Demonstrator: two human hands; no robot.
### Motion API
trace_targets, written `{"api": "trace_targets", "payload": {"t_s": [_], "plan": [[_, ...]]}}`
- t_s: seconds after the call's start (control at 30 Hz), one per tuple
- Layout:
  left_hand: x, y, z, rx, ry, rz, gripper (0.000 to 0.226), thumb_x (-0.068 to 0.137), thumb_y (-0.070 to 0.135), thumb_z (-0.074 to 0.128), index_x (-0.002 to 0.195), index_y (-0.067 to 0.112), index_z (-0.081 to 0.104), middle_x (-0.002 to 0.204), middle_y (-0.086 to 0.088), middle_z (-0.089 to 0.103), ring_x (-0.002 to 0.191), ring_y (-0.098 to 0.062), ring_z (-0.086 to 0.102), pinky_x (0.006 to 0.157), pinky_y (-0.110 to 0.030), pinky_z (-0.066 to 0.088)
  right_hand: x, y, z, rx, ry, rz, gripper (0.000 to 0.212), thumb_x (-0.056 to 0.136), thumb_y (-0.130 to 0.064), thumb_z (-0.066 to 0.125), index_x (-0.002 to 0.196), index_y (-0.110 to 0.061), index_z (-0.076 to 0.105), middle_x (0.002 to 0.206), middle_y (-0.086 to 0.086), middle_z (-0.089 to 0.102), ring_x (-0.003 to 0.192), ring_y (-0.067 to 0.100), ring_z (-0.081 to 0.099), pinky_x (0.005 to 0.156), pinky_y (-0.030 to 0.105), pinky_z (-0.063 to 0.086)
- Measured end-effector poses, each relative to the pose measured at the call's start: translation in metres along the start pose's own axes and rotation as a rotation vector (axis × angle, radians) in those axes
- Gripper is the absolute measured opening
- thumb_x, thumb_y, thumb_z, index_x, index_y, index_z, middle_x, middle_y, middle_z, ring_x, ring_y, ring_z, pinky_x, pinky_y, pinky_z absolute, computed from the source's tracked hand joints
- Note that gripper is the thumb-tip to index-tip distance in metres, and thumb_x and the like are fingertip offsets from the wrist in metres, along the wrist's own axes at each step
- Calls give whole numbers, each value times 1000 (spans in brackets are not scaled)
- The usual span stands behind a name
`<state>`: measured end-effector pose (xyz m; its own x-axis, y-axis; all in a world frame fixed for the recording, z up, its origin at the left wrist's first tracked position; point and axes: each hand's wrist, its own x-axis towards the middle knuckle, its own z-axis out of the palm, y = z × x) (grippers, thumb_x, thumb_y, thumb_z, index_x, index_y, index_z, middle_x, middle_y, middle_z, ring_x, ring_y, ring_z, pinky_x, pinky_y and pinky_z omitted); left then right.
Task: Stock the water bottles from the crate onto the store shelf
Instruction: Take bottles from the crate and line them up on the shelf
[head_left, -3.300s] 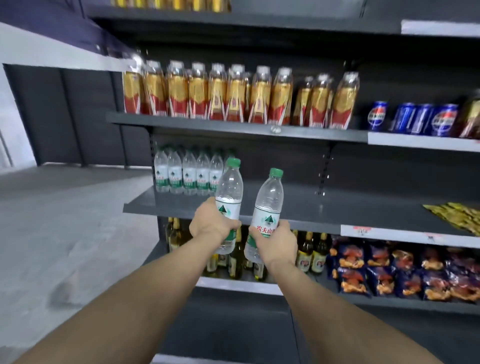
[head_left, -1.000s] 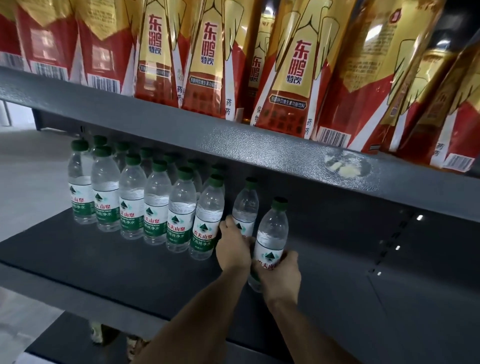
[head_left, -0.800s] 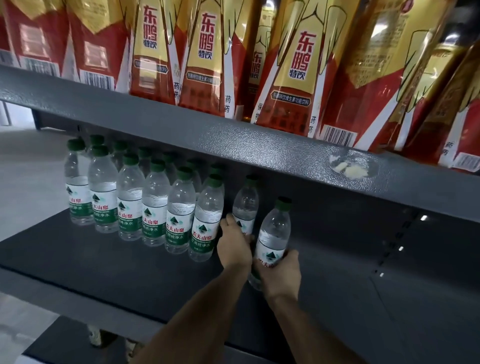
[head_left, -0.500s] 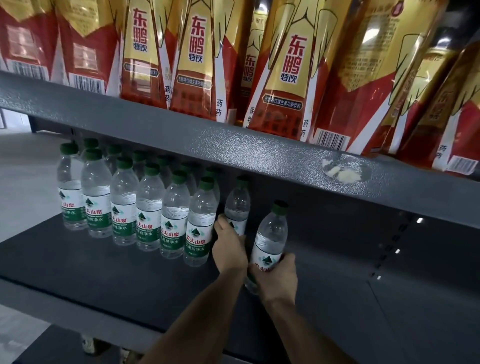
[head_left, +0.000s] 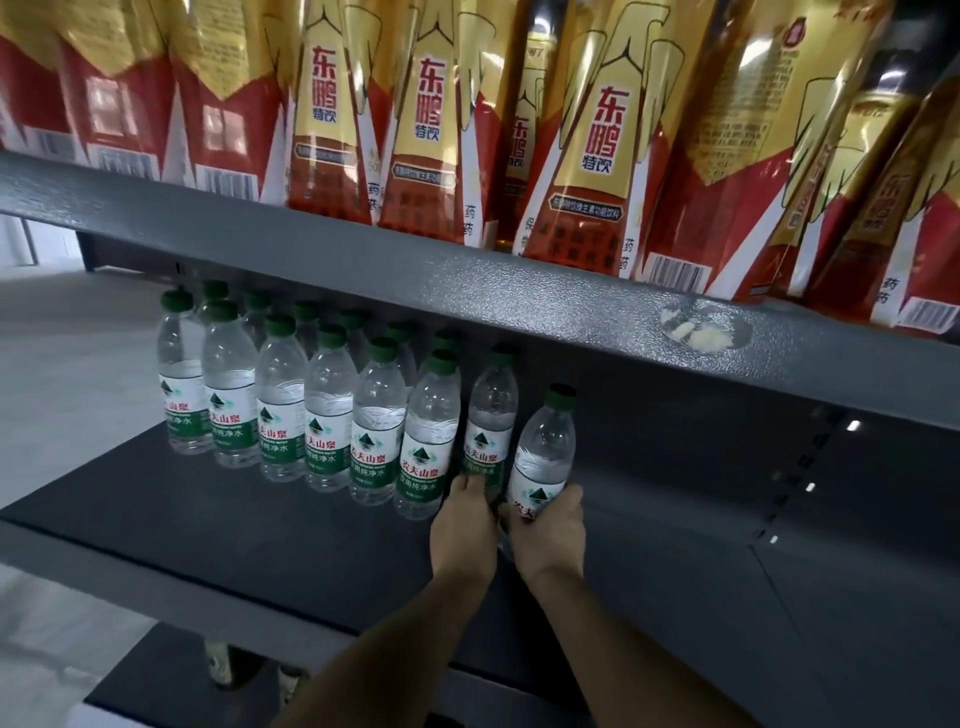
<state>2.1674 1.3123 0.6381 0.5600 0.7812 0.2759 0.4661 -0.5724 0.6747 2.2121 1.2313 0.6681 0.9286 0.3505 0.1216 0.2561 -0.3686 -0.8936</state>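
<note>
Both hands are reaching onto the dark grey metal shelf (head_left: 218, 525), side by side and nearly touching. Fingers of the left hand (head_left: 464, 525) are wrapping around the base of a clear plastic water bottle with a green cap and green-and-white label (head_left: 491, 415), which is standing upright at the right-hand end of the back row. Just beside it, the right hand (head_left: 551, 532) is gripping the lower part of a second clear green-capped water bottle (head_left: 545, 452), which is leaning slightly to the right, its base hidden behind the palm, so whether it is resting on the shelf cannot be told. Immediately to the left of the hands, a double row of matching green-capped water bottles (head_left: 322, 415) is standing upright and running toward the shelf's left end. Above, red-and-gold labelled drink bottles (head_left: 587, 140) are lining the upper grey shelf (head_left: 467, 280), whose front edge is showing a pale scuffed patch (head_left: 698, 327).
</note>
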Motion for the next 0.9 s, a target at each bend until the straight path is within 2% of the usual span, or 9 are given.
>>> {"api": "trace_targets", "payload": {"t_s": [0.13,0.23,0.37,0.63,0.73,0.8,0.9], "plan": [[3,-14,-27,116,-43,34,25,91,13,47,104,18,68,105,-4,68,96,-27,64,75,-35,51,-7,-8,18,-79,-83,-30,70,77,-11,75,133,-10,34,131,12,50,119,29,53,95,34,47],[7,-25,-38,138,-29,16,24,90,13,48,98,20,70,99,-2,71,92,-26,67,70,-30,48,-8,-11,24,-124,-97,-24,69,79,-14,74,136,-15,35,128,12,58,116,31,56,89,32,47],[9,-34,-44,124,-5,16,20,89,12,50,96,22,67,94,-1,71,86,-24,67,64,-29,44,-5,-15,30,-146,-123,40,60,75,-20,79,125,-16,45,113,10,67,106,29,62,75,25,45],[20,-38,-53,80,-29,61,22,87,17,53,104,21,67,95,-4,71,88,-26,67,65,-26,40,7,-14,53,-173,-133,59,50,76,-19,78,118,-12,52,114,12,66,106,30,62,82,32,53],[19,-39,-54,63,-39,48,8,84,26,61,89,20,63,79,0,66,75,-25,62,60,-26,37,9,-11,60,-160,-158,61,58,77,-24,78,128,-15,51,118,11,66,110,29,62,79,28,48],[17,-39,-53,65,-38,31,17,80,32,67,76,21,54,67,5,55,66,-22,53,56,-27,33,10,-10,62,-153,-183,38,70,79,-26,77,139,-20,43,121,8,65,112,28,61,77,24,40],[17,-37,-51,87,-27,21,17,81,31,66,79,20,54,68,5,53,66,-21,51,57,-27,34,11,-7,63,-171,-206,24,71,82,-25,73,143,-22,36,120,9,66,110,29,61,77,26,39]]}}
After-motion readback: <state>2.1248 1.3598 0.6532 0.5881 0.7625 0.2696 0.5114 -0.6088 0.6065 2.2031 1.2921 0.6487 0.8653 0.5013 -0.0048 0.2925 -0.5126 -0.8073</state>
